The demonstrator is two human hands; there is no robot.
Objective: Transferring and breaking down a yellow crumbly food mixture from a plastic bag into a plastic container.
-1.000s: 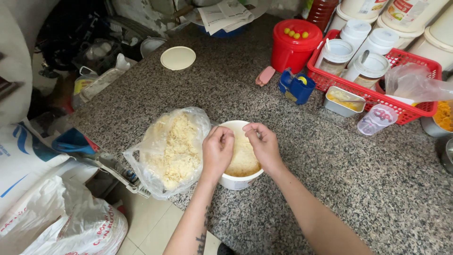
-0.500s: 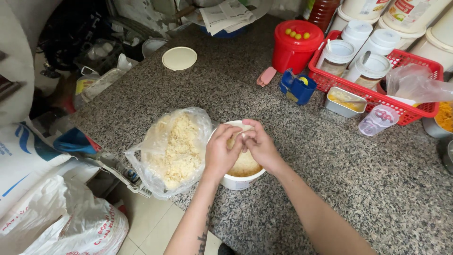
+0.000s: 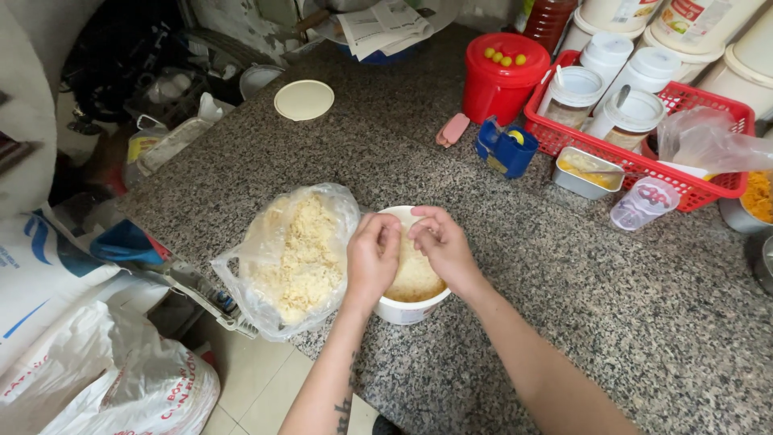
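My left hand (image 3: 372,259) and right hand (image 3: 440,246) meet over the white tub (image 3: 409,304), fingers curled inward and knuckles nearly touching, pressing on the pale yellow grated stuff (image 3: 416,278) inside it. The tub sits near my edge of the granite counter (image 3: 564,322). Just left of it, touching my left hand, slumps an open clear bag (image 3: 294,256) of the same shreds. Farther back lie a cream lid (image 3: 303,100), a red lidded bucket (image 3: 502,76), and a red basket (image 3: 692,181) of white jars.
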